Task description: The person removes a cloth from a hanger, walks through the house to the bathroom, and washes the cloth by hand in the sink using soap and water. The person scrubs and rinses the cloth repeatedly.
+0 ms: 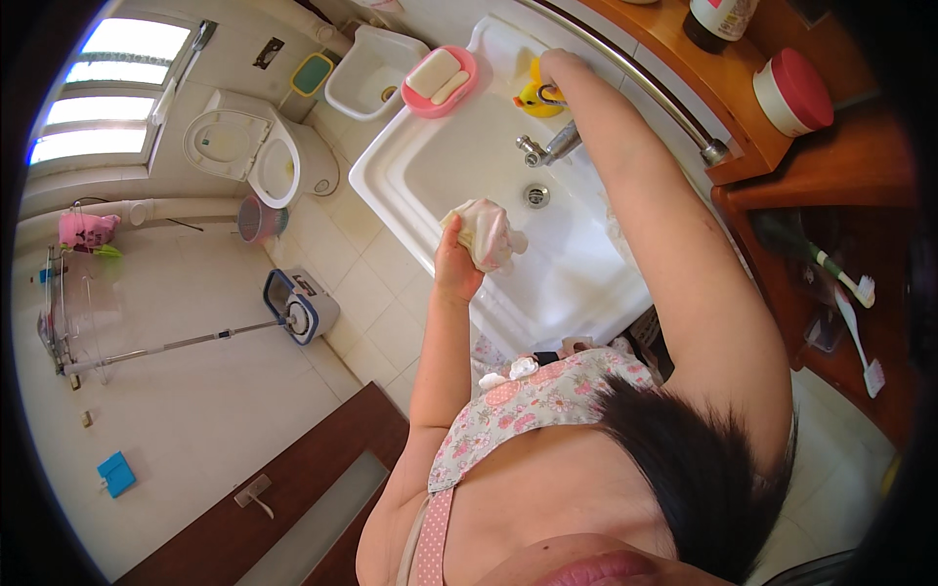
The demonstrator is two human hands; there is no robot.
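My left hand (458,260) grips a damp, pale cloth (486,234) with pinkish patches, bunched up over the front left of the white sink (440,168). My right hand (563,67) reaches to the sink's back ledge, at a yellow rubber duck (538,102) with an orange beak. Its fingers are mostly hidden, so I cannot tell whether they hold the duck or only touch it. A curved metal piece shows in front of the duck. Below my right forearm is the metal faucet (546,150), partly covered, with the drain (536,195) in the basin beneath it.
A pink soap dish (440,82) with two pale bars sits on the sink's left corner. A metal rail (630,62) and wooden shelf (733,124) with a red-lidded jar (795,91) border the right. Toothbrushes (850,315) lie lower right. A toilet (282,165) and mop bucket (304,308) stand left.
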